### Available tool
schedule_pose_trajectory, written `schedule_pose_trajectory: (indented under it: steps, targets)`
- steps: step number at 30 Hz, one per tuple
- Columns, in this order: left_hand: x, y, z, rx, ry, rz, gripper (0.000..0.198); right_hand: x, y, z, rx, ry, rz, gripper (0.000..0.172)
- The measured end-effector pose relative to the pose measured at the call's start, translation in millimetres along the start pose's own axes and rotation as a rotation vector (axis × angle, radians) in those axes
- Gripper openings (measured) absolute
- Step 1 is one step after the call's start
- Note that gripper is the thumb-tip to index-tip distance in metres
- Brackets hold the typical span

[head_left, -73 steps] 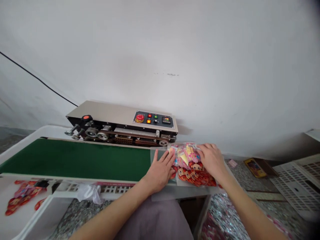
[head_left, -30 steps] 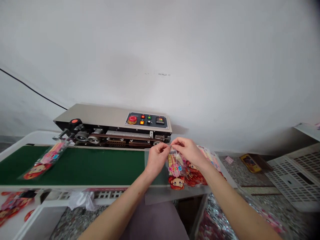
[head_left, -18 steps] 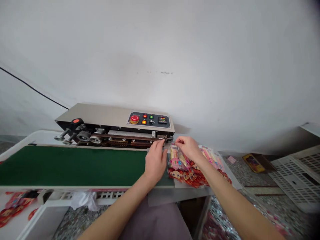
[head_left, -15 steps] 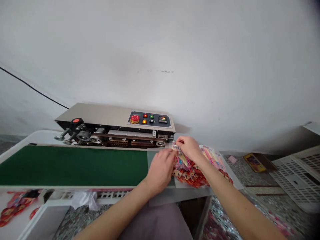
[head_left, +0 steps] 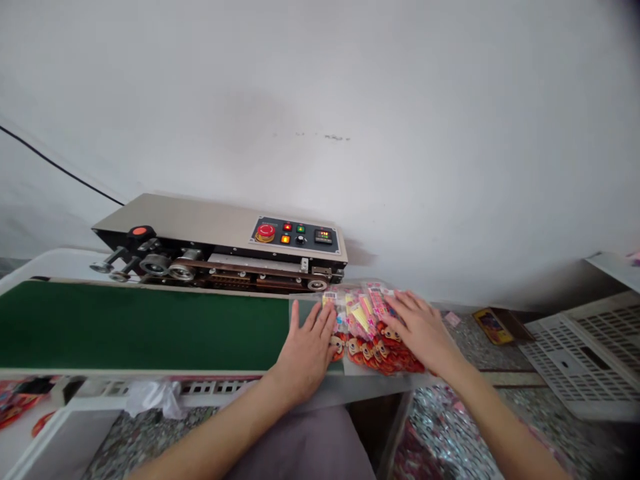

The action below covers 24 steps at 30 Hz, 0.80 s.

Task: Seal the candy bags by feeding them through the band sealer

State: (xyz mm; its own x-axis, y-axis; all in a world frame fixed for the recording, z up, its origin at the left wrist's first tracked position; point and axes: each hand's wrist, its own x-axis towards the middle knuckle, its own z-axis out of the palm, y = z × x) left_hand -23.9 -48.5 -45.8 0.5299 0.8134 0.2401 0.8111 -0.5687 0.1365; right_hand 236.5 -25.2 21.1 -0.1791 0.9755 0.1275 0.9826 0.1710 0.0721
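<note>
My left hand [head_left: 307, 347] lies flat with its fingers spread, at the left edge of a pile of clear plastic packets [head_left: 365, 327]. The packets carry pink and yellow print and red-haired cartoon figures. On the right side of the same pile rests my right hand [head_left: 420, 330], its fingers stretched out and covering part of the packets. Neither hand grips anything. Just behind the pile's left end stands a band sealing machine [head_left: 200, 223] with a control panel [head_left: 299, 237]. Its green conveyor belt [head_left: 150, 327] runs leftward from my left hand.
On the floor at the right are a white slatted crate [head_left: 580, 353] and a yellow-edged box [head_left: 495, 327]. A clear bag of shiny packets [head_left: 440, 433] sits below my right forearm. White crumpled material [head_left: 157, 399] hangs under the belt's front edge.
My right hand has released its pinch at the packet's top edge and moved right, flattening on the pile. My left hand has opened out flat. The view has shifted slightly.
</note>
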Motion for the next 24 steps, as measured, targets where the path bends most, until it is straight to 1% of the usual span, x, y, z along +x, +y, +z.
schedule_pose_trajectory:
  steps: [3, 6, 9, 12, 14, 16, 18, 19, 21, 24]
  targets:
    - [-3.5, -2.0, -1.2, 0.032, -0.005, -0.019, 0.055, -18.4, -19.3, 12.8, -0.064, 0.026, 0.004, 0.05]
    - [-9.7, -9.3, -2.0, 0.071, -0.011, -0.031, 0.056, -23.8, -45.6, 14.9, -0.078, 0.064, 0.041, 0.053]
    - [-17.6, -22.5, -5.4, 0.108, -0.004, -0.043, 0.055, -19.9, -69.9, 11.3, -0.068, 0.087, 0.044, 0.056]
    - [-21.5, -33.8, -15.2, 0.145, 0.025, -0.129, 0.051, -12.4, -91.8, 9.8, -0.02, 0.092, 0.011, 0.059]
    - [-18.3, -33.3, -24.0, 0.132, 0.048, -0.173, 0.048, -8.5, -104.0, 9.0, 0.013, 0.092, -0.017, 0.058]
    - [-9.7, -24.7, -30.3, 0.068, 0.045, -0.142, 0.048, -7.1, -110.8, 6.3, 0.033, 0.087, -0.034, 0.055]
    - [2.1, -11.2, -30.0, -0.026, 0.012, -0.047, 0.05, -8.3, -108.2, 1.7, 0.035, 0.09, -0.034, 0.05]
    - [7.8, -4.5, -26.8, -0.067, -0.005, 0.011, 0.051, -9.6, -102.9, -0.8, 0.028, 0.098, -0.032, 0.048]
    - [16.3, 5.4, -15.6, -0.108, -0.022, 0.103, 0.056, -13.1, -85.9, -4.1, 0.0, 0.126, -0.033, 0.045]
    - [17.3, 7.2, 3.7, -0.087, -0.009, 0.144, 0.059, -19.6, -56.3, -1.6, -0.06, 0.12, -0.042, 0.046]
